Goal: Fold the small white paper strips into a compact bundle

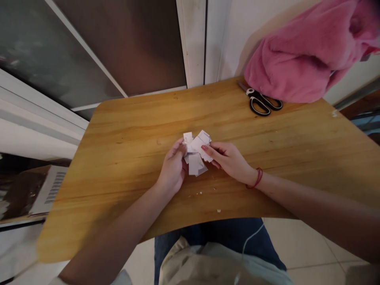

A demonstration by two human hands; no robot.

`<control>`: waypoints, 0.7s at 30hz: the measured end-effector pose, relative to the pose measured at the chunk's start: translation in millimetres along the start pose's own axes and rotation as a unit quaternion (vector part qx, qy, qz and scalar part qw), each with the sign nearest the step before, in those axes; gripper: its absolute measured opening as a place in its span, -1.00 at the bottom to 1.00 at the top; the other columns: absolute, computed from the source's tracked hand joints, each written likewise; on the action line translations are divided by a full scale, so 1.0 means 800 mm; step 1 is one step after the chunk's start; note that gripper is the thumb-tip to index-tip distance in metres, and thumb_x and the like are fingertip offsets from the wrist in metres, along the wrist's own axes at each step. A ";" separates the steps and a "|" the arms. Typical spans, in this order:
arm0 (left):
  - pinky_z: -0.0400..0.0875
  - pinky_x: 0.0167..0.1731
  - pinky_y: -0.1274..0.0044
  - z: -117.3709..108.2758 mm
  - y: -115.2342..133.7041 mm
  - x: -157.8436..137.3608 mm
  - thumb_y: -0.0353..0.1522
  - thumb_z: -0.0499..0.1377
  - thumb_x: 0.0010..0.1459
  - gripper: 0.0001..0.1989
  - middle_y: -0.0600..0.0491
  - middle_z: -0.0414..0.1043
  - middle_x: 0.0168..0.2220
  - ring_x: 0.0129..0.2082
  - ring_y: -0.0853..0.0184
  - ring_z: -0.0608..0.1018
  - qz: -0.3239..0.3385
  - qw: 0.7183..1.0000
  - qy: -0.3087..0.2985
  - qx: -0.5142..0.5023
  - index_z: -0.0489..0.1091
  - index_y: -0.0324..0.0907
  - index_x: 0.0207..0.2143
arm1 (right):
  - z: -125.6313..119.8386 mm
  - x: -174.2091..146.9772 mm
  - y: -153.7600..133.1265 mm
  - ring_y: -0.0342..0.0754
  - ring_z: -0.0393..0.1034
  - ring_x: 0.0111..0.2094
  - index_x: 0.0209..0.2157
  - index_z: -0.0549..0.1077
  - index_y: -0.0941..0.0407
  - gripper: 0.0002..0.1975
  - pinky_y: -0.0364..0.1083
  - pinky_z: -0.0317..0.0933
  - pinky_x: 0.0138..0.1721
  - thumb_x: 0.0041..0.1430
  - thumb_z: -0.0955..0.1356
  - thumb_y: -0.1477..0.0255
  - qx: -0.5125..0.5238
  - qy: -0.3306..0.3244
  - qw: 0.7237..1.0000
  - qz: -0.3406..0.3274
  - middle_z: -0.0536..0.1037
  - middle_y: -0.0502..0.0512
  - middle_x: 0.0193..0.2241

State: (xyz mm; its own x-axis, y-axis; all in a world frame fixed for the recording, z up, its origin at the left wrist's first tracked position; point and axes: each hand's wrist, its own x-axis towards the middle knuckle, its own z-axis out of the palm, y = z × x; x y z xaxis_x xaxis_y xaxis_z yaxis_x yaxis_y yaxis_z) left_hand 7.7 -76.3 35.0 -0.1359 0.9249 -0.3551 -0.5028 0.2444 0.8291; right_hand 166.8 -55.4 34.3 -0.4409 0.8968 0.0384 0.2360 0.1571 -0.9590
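pale top (196,263) nearest the camera, blue jeans (228,231) just past it, both below the near edge of the wood surface (127,158). left to right: left hand (173,164) pinching the left part of a bunch of white paper slips (198,145). slips sit between the hands, over the middle of the surface, fanned at mixed angles. small scraps (201,192) on the near side could get mixed in if slips fall. right hand (230,158) gripping the right part, thumb on top. red bracelet (259,179) on that wrist. main risk: uneven stack, so easing either pinch could drop slips; lower ones look least supported. scissors (261,98) at far right by pink plush cloth (299,59); touching or not, can't tell.
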 end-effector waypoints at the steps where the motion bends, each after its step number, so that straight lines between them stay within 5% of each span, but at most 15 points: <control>1: 0.47 -0.16 0.49 0.002 -0.002 -0.003 -0.49 0.14 0.13 -0.72 0.05 0.58 -0.26 -0.27 0.36 0.59 -0.010 1.000 -0.012 0.005 0.44 -0.19 -0.08 | 0.000 0.001 0.000 -0.28 0.08 -0.67 -0.62 0.20 0.13 -0.51 -0.19 -0.04 -0.59 0.30 0.24 0.13 -0.009 -0.001 1.000 0.005 0.21 -0.13 -0.74; 12: 0.46 -0.13 0.49 -0.007 -0.002 0.003 -0.50 0.11 0.10 -0.69 0.05 0.58 -0.23 -0.22 0.35 0.58 -0.007 0.999 -0.041 0.025 0.48 -0.16 -0.10 | 0.000 0.002 0.000 -0.28 0.01 -0.68 -0.60 0.18 0.11 -0.51 -0.19 -0.13 -0.65 0.26 0.25 0.08 0.067 0.023 0.997 0.025 0.14 -0.15 -0.72; 21: 0.45 -0.20 0.49 0.006 0.002 -0.008 -0.22 0.15 0.18 -0.69 -0.03 0.57 -0.18 -0.24 0.31 0.58 -0.034 0.996 -0.077 0.023 0.48 -0.21 -0.12 | -0.001 0.005 0.000 -0.27 0.07 -0.70 -0.66 0.22 0.13 -0.48 -0.19 -0.07 -0.62 0.25 0.26 0.08 -0.052 -0.027 0.998 0.025 0.19 -0.13 -0.78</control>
State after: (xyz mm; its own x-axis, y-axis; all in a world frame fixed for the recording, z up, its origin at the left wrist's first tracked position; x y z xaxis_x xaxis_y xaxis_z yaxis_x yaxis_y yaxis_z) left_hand 11.6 -80.1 40.9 0.0318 0.9383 -0.3442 -0.4661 0.3186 0.8254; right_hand 165.5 -51.6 34.5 -0.4711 0.8817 -0.0257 0.3462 0.1580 -0.9248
